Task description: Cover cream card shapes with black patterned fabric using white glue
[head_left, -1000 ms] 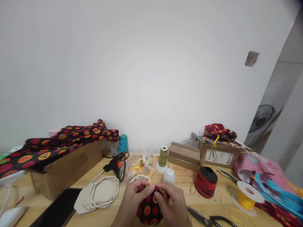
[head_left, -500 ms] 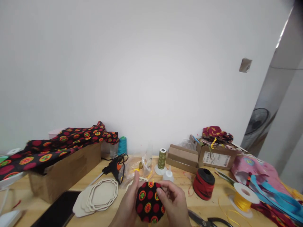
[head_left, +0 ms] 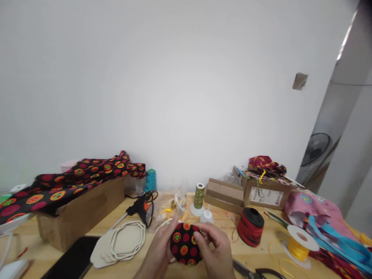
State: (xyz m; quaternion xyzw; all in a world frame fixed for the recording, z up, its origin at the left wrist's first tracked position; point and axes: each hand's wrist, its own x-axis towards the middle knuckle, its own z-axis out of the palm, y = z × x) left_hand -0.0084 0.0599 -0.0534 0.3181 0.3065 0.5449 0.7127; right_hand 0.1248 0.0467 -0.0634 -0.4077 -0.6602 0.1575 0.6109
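Observation:
Between my two hands is a rounded, fabric-covered piece point(head_left: 186, 245), black with red dots and orange-green flower motifs. My left hand point(head_left: 161, 248) grips its left edge, the thumb along the side and the other fingers hidden behind. On the right, my right hand point(head_left: 214, 248) pinches the upper right edge between thumb and fingers. Just beyond the piece stand a small white bottle point(head_left: 206, 217) and a spool of olive-green thread point(head_left: 199, 196). Scissors point(head_left: 247, 271) lie close to my right hand, partly out of view.
Pale layered frames point(head_left: 126, 240) and a black phone point(head_left: 71, 257) lie to the left, near a glue gun point(head_left: 142, 209). A cardboard box point(head_left: 84, 213) bears patterned cloth point(head_left: 93, 168). At right are a red thread cone point(head_left: 251, 228), a yellow cord spool point(head_left: 299, 248) and another box point(head_left: 266, 193).
The fabric-covered piece has shifted slightly right and tilted, so its lower edge sits higher. Both hands keep their hold on it. The view has moved a little.

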